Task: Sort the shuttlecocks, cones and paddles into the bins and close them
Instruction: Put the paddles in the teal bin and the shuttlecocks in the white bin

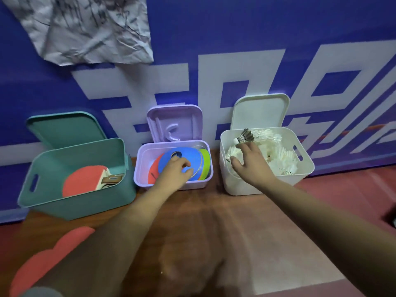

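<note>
Three open bins stand in a row against a blue wall. The teal bin (42, 168) on the left holds a red paddle (85, 181). In the purple bin (139, 168) in the middle lie flat disc cones, and my left hand (175, 170) grips the blue cone (186, 155) on top of them. Over the white bin (304, 166) on the right, which is full of white shuttlecocks (282, 159), my right hand (248, 159) holds a dark-feathered shuttlecock (244, 136) at its fingertips.
Each bin's lid leans open behind it: teal lid (64, 129), purple lid (173, 123), white lid (259, 112). A crumpled sheet of paper (90, 31) hangs on the wall. A red shape (47, 260) lies on the wooden floor at the lower left.
</note>
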Motion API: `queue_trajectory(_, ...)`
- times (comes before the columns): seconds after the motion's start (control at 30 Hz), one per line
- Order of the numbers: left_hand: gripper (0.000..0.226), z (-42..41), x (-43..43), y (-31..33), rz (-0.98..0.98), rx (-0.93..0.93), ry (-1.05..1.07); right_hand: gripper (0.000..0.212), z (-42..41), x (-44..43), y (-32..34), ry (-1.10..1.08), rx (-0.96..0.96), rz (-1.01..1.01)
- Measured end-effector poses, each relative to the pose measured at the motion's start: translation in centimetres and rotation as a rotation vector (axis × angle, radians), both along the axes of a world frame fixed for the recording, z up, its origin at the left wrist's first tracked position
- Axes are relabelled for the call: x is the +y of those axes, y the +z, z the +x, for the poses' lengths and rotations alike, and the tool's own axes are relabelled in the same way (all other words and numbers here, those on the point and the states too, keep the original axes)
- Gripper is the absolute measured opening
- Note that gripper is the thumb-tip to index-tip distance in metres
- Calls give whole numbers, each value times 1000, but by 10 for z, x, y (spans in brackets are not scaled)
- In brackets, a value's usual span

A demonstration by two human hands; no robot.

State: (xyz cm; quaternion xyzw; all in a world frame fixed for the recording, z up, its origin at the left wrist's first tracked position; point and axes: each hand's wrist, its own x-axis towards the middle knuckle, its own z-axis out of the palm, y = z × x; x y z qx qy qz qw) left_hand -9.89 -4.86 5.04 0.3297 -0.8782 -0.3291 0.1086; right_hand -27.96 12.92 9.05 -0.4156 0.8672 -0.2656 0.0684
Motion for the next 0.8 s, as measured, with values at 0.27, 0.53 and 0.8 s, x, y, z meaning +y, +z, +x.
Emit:
queue_trajectory(0.27,12,235,-44,-20,-24,-67,237,47,179,-65,-17,207,-91,79)
queue_trajectory(0.53,13,447,-83,-61,117,-193,480,42,358,-115,-63,217,-293,209)
queue_trajectory(0.8,26,524,-109,-122,334,-237,605,43,454,-146,-119,98,-501,386)
